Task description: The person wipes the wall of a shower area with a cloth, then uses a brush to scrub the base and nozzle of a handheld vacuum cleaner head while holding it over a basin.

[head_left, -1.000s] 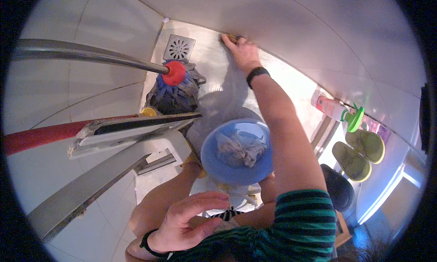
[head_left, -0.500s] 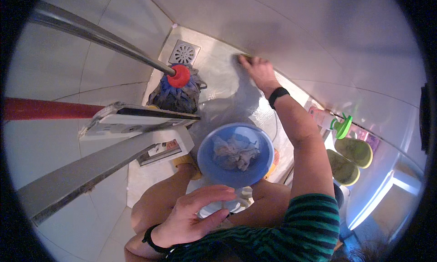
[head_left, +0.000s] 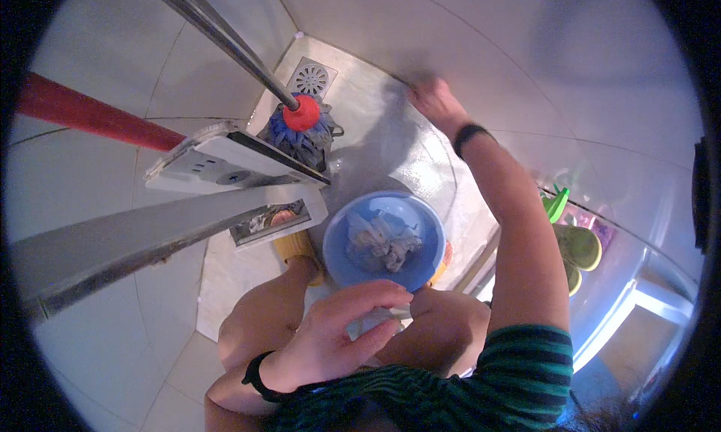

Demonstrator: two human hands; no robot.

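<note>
At the far wall my right hand [head_left: 439, 105] reaches down to the corner where the wall meets the wet floor. Its fingers are closed and bent away from view, and whatever they hold is hidden. My left hand [head_left: 342, 338] hovers over my lap with thumb and curved fingers apart, nothing between them. Just beyond it stands a blue plastic basin [head_left: 342, 270] between my feet. A crumpled pale cloth [head_left: 387, 243] lies inside it, apparently in water.
A square floor drain [head_left: 311, 79] lies in the far corner beside a string mop [head_left: 300, 139] with a red collar. A red-handled flat mop [head_left: 225, 161] and a grey pole stand at left. Green slippers [head_left: 578, 248] and a green spray nozzle [head_left: 556, 204] are at right.
My right hand has shifted slightly right along the wall's base; the dark, yellowish-edged thing under its fingers no longer shows. My left hand stays over my lap. The whole view has turned a little.
</note>
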